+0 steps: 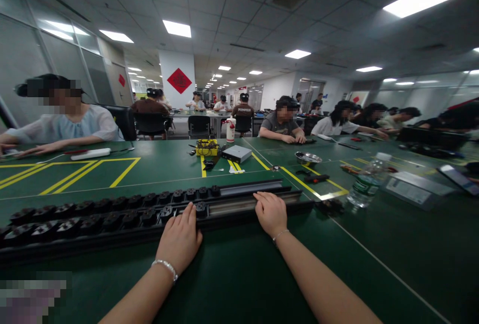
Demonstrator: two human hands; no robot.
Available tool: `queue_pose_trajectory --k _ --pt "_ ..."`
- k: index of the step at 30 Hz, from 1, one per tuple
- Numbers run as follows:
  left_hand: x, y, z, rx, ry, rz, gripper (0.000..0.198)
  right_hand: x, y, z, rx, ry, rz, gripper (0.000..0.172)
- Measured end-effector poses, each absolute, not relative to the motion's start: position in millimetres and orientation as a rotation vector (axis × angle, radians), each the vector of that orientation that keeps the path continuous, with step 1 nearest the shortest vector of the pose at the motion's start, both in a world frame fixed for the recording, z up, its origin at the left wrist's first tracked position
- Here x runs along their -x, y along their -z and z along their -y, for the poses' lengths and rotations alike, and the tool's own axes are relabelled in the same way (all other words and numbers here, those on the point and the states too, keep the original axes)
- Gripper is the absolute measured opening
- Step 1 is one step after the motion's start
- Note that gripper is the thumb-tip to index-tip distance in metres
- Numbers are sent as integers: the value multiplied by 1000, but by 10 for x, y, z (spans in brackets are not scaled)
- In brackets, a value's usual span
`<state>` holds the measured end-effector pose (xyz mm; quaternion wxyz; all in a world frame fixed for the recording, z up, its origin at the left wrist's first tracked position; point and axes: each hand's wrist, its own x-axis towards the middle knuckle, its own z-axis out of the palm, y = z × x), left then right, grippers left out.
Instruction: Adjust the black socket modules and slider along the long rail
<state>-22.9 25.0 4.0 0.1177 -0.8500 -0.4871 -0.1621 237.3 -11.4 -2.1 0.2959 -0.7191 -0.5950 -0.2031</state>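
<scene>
Two long black rails (254,209) lie side by side across the table in front of me. Rows of round black pieces that look like plug sockets (130,218) sit in both, filling their left and middle stretches. My left hand (179,239) rests over the near rail, fingers stretched out beside the last round piece (201,209) of that row. Whether its fingertips press on that piece I cannot tell. Farther right, my right hand (271,214) lies with extended fingers on the rail's bare channel. Its thumb is mostly hidden.
A water bottle (368,182), a grey metal box (415,189) and a phone (458,178) stand or lie at the right. Beyond the rails are a yellow box with cables (207,147), a grey device (237,153) and a metal bowl (308,158). Several people sit around the tables.
</scene>
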Motion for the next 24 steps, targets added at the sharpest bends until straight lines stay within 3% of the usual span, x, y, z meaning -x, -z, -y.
queue_pose_trajectory --k 24 --pt "227 -61 -258 2490 436 1415 53 -2378 -45 173 1946 450 1634 34"
